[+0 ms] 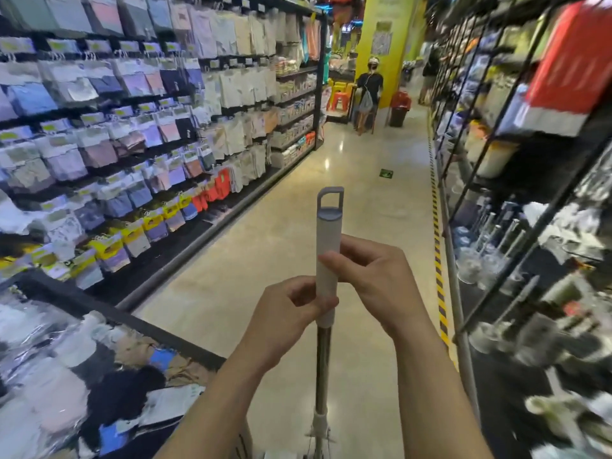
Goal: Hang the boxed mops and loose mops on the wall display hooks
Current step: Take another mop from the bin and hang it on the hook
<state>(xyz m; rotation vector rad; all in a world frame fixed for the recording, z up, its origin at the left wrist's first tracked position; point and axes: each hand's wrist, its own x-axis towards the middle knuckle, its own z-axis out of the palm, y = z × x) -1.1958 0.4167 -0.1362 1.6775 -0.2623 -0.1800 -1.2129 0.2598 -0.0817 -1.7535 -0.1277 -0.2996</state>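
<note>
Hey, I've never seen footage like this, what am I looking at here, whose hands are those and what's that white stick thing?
There is no machine here. One wide-angle camera is worn on a person's head, looking forward and down, so you see their own two bare hands in a shop aisle. The left hand and the right hand both grip the white handle of an upright loose mop pole. The handle ends in a grey hanging loop, and a metal shaft runs down out of the picture. To the left are racks of packaged clothing; to the right, dark wire shelves of housewares, too blurred to name. The glossy beige floor runs ahead, where another person stands.
</note>
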